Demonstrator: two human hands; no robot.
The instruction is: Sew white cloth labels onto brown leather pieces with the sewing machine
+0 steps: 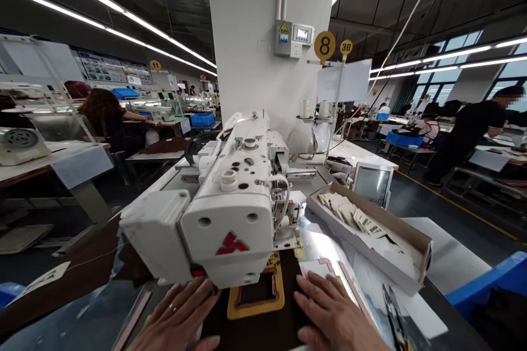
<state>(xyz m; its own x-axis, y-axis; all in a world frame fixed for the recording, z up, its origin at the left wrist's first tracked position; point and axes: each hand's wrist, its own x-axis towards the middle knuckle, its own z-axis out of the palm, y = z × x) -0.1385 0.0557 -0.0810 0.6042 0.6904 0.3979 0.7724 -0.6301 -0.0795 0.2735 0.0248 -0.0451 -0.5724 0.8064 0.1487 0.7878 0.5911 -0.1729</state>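
Observation:
A white industrial sewing machine [230, 203] with a red logo fills the middle of the head view. Under its head lies dark brown fabric [259, 329] with a yellow rectangular clamp frame [255, 301] on it. My left hand [181, 315] rests flat on the fabric left of the frame, fingers stretched out, a ring on one finger. My right hand [333, 315] lies flat on the fabric right of the frame, fingers spread. Neither hand holds anything.
A long cardboard box [370, 230] of printed labels sits to the right, a small control screen [373, 184] behind it. Scissors [393, 315] lie near my right hand. A blue bin [489, 285] stands at far right. Other people work at tables around a white pillar [263, 38].

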